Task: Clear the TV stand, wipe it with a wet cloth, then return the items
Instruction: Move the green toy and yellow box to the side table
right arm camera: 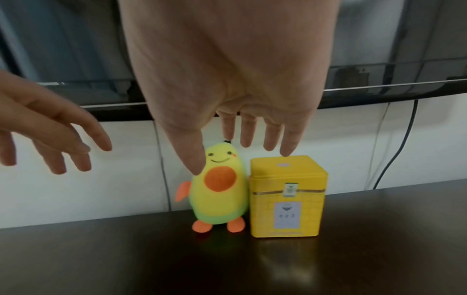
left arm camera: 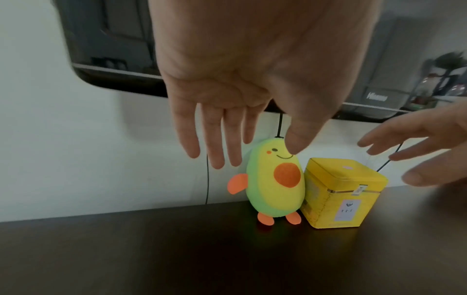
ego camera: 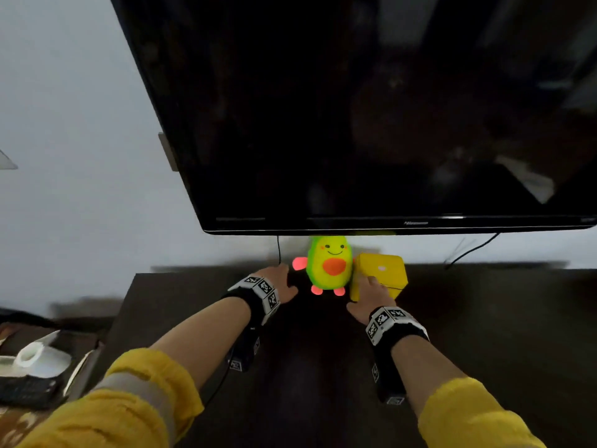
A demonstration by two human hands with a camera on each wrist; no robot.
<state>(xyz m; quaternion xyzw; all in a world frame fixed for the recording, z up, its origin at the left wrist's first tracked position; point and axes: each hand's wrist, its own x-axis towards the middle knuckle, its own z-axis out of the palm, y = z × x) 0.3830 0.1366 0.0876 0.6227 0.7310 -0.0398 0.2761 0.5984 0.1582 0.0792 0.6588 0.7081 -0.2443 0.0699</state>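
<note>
Left hand (ego camera: 278, 282) has its fingers straight and spread, holding nothing, hovering just left of avocado plush (ego camera: 329, 265). Right hand (ego camera: 371, 294) likewise has extended fingers and grips nothing; in the head view it sits over the front-left of yellow tin (ego camera: 386, 270), contact unclear. In the right wrist view its fingertips (right arm camera: 286, 152) hang just above the tin lid, apart from it. Plush stands upright on dark TV stand (ego camera: 484, 318), back near the white wall (ego camera: 80, 156), touching the tin's left side. Tin upright, lid on, label facing front. TV (ego camera: 371, 108) hangs directly above both. Black cable (left arm camera: 206, 179) runs down the wall left of the plush.
</note>
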